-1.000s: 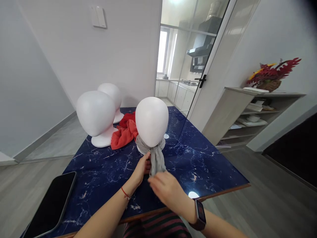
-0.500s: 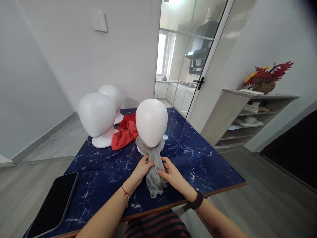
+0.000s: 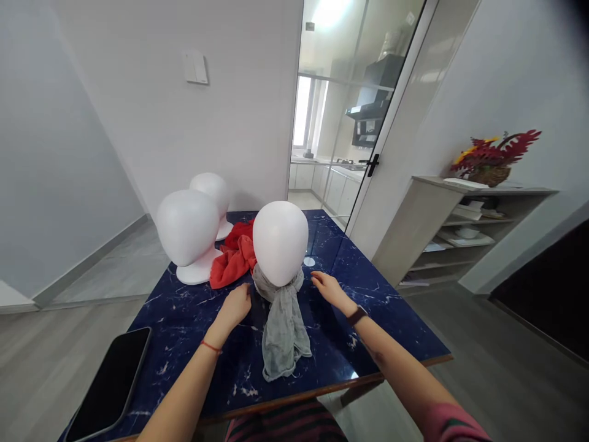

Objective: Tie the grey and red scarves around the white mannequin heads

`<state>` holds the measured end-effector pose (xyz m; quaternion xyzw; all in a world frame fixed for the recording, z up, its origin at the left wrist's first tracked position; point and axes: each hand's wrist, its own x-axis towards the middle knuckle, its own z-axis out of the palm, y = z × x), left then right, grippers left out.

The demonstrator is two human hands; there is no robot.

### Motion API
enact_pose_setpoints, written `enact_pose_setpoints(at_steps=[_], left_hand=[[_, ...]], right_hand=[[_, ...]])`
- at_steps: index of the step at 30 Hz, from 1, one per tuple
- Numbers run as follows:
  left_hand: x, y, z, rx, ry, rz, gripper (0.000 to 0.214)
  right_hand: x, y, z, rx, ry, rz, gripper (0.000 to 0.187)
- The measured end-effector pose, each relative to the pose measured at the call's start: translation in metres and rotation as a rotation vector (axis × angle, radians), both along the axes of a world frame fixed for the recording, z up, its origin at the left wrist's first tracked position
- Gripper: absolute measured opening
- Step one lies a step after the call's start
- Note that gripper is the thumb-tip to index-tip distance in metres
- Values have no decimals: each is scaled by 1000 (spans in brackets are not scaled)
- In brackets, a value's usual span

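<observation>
A white mannequin head stands upright on the dark blue marbled table. Round its neck lies a thin grey scarf, its end spread down over the tabletop toward me. Left of the neck is my left hand, fingers curled in and nothing visible in them; it is apart from the grey scarf. My right hand hovers on the other side, clear of the scarf, its fingers slightly bent and loose, holding nothing. The head hides the back of the neck.
Two more white mannequin heads, a nearer one and a farther one, stand at the back left beside a red scarf. A black phone lies front left. Behind is a glass door; a shelf unit stands right.
Both hands have let go of the grey scarf and moved apart to either side of the neck. The scarf's end now lies flatter and wider. The view has tilted up slightly.
</observation>
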<state>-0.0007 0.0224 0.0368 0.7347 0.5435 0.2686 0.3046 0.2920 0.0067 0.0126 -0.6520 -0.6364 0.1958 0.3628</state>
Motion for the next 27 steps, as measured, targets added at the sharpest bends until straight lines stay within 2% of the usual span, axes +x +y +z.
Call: enact_pose_setpoints(at_steps=[2,5,8,12,14,17,20,23,27], left_hand=[[11,15,-6,75,1,49,28],[27,21,-19,122,-9,72,35],[33,17,-35,204,-106,128,34],[33,17,-48,183,-194,164,28],[33,21,-50,172,-247,159,25],[34,25,-50,163,-313,144,26],[34,24,-48,145,-315,131,24],[35,20,-44,146,-335,98,25],[38,11,-39,161,-383,60,37]], right_hand=[[-12,24,-8,20,-31,-31,27],[-31,41,-19,65,-48,-34,28],[-41,42,-29,116,-16,-18,27],[-47,38,-32,89,227,10,30],[-52,35,-29,0,400,-5,36],[-60,31,-24,-165,779,13,48],[-65,27,-22,-233,1097,13,56],[-63,25,-22,-252,1209,-49,50],[-51,28,-20,-220,1154,13,35]])
